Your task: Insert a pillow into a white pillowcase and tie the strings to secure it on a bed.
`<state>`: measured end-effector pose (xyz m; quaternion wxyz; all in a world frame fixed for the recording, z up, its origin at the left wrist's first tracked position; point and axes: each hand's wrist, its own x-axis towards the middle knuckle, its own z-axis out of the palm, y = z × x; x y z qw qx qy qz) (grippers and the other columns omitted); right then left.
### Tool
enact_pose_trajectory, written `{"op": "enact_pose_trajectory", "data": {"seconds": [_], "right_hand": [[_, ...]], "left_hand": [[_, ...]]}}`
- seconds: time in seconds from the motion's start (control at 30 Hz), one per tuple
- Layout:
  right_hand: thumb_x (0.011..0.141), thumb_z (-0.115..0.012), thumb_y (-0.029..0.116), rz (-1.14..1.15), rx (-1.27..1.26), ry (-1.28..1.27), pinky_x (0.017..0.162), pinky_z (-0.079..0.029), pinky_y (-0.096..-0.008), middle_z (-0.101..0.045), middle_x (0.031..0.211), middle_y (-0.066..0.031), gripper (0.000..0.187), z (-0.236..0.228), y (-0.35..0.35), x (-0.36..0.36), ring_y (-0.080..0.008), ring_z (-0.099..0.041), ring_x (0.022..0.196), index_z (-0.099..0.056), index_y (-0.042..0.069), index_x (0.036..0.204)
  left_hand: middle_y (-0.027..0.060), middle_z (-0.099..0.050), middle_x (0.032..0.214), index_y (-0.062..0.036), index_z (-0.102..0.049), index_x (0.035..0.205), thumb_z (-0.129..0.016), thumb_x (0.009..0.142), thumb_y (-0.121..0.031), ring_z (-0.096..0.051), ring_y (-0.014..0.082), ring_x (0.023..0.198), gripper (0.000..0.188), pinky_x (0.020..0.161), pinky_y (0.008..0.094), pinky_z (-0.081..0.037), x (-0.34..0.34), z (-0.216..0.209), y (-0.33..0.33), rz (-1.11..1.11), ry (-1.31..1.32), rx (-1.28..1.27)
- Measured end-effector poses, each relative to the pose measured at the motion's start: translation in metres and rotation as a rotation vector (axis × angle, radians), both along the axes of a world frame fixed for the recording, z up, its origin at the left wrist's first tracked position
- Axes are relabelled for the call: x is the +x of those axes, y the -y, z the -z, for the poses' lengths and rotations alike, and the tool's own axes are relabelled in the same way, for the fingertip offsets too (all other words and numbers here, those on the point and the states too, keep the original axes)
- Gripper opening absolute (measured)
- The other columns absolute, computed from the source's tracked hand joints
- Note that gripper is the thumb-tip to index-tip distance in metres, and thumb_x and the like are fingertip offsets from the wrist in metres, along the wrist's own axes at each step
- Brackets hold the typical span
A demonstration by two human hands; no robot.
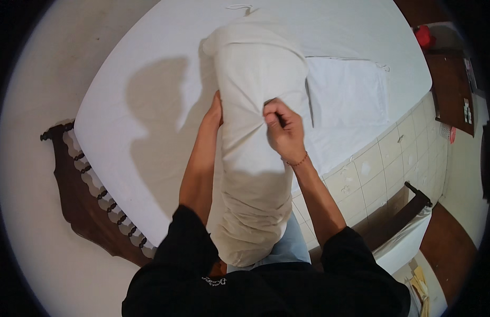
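A long, cream cloth-covered bolster (258,148) reaches from my lap out over the white-sheeted bed (144,174). Midway along its upper face, my right hand (285,129) pinches a bit of the cover between thumb and fingers, and creases fan out from that spot. Against the bolster's left side rests my left hand (217,112), holding it there. Its fingers are mostly hidden behind the cloth. The lower part of the cover is bunched in wrinkles near my legs. At the far end a thin white cord (239,7) lies on the sheet.
A folded white cloth (348,90) lies on the bed, right of the bolster. Dark carved wooden bed frame parts stand at the left (75,185) and lower right (398,216). Beyond the bed's right edge are floor tiles (356,182) and a brown wooden cabinet (452,87).
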<state>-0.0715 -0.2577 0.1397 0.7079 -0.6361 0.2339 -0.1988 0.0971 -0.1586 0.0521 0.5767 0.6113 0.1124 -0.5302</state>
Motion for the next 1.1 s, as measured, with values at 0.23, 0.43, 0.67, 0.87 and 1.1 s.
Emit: {"op": "enact_pose_trajectory", "data": {"seconds": [0.23,0.43,0.67,0.87,1.1], "right_hand": [[0.093,-0.056,-0.001,0.211,-0.146,-0.259,0.072,-0.045,-0.0239,-0.058,0.087,-0.0027,0.005,0.064,0.009,0.014,-0.0128,-0.051,0.076,-0.06,0.0,0.091],[0.08,-0.046,-0.011,0.265,-0.378,-0.181,0.086,-0.049,-0.0334,-0.061,0.115,-0.0135,0.032,0.076,0.036,0.044,-0.0241,-0.059,0.105,-0.064,0.002,0.103],[0.101,-0.035,0.046,-0.304,-0.44,-0.128,0.114,-0.028,-0.044,-0.049,0.145,-0.0123,0.05,0.084,0.165,0.192,-0.0336,-0.033,0.141,-0.054,0.021,0.14],[0.093,-0.047,0.045,0.286,-0.451,-0.88,0.106,-0.038,-0.048,-0.058,0.136,-0.0118,0.055,0.101,0.189,0.203,-0.0365,-0.05,0.127,-0.057,0.008,0.133],[0.089,-0.067,0.005,0.11,-0.221,0.047,0.078,-0.053,-0.0268,-0.07,0.102,-0.0041,0.01,0.068,0.103,0.104,-0.0139,-0.065,0.093,-0.072,0.006,0.098]], "left_hand": [[0.0264,-0.053,0.131,0.0067,-0.045,0.136,-0.036,0.105,-0.044,-0.054,0.037,0.118,0.061,0.104,0.0398,-0.04,0.009,-0.041,-0.049,-0.048,0.93,0.421],[0.0124,-0.057,0.104,-0.0023,-0.053,0.134,-0.051,0.102,-0.025,-0.056,0.023,0.096,0.039,0.085,0.0357,-0.047,0.028,-0.033,-0.053,0.128,1.034,0.07],[0.0079,-0.049,0.133,-0.0161,-0.056,0.136,-0.056,0.1,-0.027,-0.047,0.0214,0.125,0.038,0.104,0.0362,-0.04,0.041,-0.001,-0.042,0.067,1.102,-0.165],[0.0076,-0.032,0.156,-0.0039,-0.039,0.148,-0.048,0.1,-0.031,-0.03,0.0216,0.143,0.056,0.115,0.0378,-0.026,0.149,0.0,0.011,-0.135,0.626,-0.408],[0.01,-0.054,0.138,0.0002,-0.052,0.135,-0.057,0.098,-0.021,-0.046,0.0169,0.131,0.043,0.11,0.0334,-0.035,0.183,-0.009,0.009,-0.444,1.088,-0.201]]}}
